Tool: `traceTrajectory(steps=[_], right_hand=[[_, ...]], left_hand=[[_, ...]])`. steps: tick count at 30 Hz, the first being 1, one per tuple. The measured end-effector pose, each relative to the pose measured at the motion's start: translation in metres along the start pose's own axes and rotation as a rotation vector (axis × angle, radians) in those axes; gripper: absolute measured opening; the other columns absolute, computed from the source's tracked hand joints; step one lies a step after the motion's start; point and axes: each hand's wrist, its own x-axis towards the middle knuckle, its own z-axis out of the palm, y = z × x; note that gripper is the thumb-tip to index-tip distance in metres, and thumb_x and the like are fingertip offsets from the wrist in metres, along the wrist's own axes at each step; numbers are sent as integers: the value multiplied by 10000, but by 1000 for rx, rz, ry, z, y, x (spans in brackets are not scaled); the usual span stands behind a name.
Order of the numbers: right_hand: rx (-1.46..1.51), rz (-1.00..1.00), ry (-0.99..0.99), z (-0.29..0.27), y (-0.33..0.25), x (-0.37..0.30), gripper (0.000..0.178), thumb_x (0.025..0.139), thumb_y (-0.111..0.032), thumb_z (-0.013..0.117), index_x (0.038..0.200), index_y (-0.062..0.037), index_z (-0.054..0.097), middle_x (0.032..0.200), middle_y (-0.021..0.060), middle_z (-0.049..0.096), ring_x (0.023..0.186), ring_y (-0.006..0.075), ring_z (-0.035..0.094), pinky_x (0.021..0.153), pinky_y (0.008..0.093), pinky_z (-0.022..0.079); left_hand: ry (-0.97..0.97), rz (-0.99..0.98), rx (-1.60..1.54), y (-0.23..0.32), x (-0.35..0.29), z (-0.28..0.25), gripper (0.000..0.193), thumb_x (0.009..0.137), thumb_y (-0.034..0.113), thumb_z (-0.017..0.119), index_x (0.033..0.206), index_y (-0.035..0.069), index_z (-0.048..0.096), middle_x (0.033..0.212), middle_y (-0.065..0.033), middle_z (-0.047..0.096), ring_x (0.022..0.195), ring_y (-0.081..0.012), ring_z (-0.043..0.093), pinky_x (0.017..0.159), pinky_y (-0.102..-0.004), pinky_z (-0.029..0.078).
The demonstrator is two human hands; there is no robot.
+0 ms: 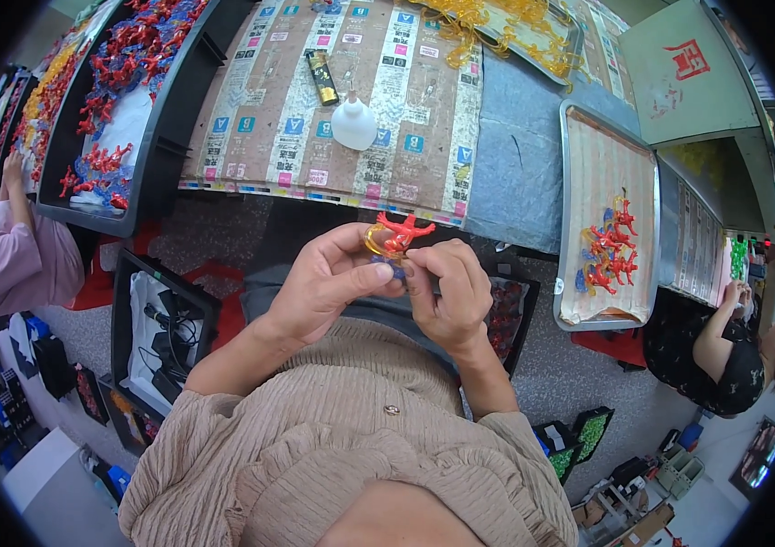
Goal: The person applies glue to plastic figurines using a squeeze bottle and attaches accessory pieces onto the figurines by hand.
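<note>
Above my lap, in front of the table edge, I hold a small plastic toy figure [401, 234]. Its upper part is glossy red with spread limbs, a yellow curved piece sits at its left side, and clear blue shows at the bottom. My left hand [325, 281] is closed around its left and lower side, thumb across the blue part. With fingertips pinched, my right hand [449, 290] grips the lower right side. The fingers cover much of the lower part, so how the pieces join is hidden. Similar red and blue figures [610, 242] lie on the tray to the right.
On the paper-covered table [260, 118] stand a white squeeze bottle [354, 124] and a black-and-gold lighter [322, 77]. A black crate [155, 137] of red and blue parts is at left. A metal tray [568, 301] is at right, yellow pieces [524, 27] behind. Co-workers sit on both sides.
</note>
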Motion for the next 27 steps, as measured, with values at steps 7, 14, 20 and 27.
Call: traceTrajectory(steps=[7, 14, 20, 27], right_hand=[[-31, -9, 96, 5, -3, -3, 226, 730, 70, 712, 914, 24, 589, 754, 110, 589, 590, 234, 573, 498, 323, 470], [-61, -1, 75, 5, -5, -5, 229, 730, 59, 716, 921, 18, 596, 759, 114, 592, 608, 238, 584, 504, 316, 473], [3, 99, -12, -5, -9, 2, 199, 706, 13, 745, 864, 3, 624, 782, 97, 612, 654, 235, 599, 549, 326, 485], [37, 109, -138, -11, -3, 4, 181, 762, -27, 734, 884, 16, 608, 795, 114, 608, 677, 242, 600, 580, 321, 485]], left_hand=[[-4, -7, 23, 2, 1, 2, 345, 870, 57, 655, 1185, -18, 534, 1077, -96, 627, 931, -137, 634, 844, -293, 541], [0, 30, 58, 0, 1, 2, 318, 868, 44, 649, 1162, -20, 545, 1087, -91, 618, 966, -143, 625, 858, -310, 540], [8, 65, 84, 1, -1, 6, 310, 862, 24, 652, 1154, -20, 559, 1074, -69, 599, 990, -139, 609, 861, -308, 539], [9, 68, 140, -3, -1, 3, 270, 854, 7, 660, 1111, -23, 584, 1032, -35, 557, 985, -130, 595, 852, -290, 542]])
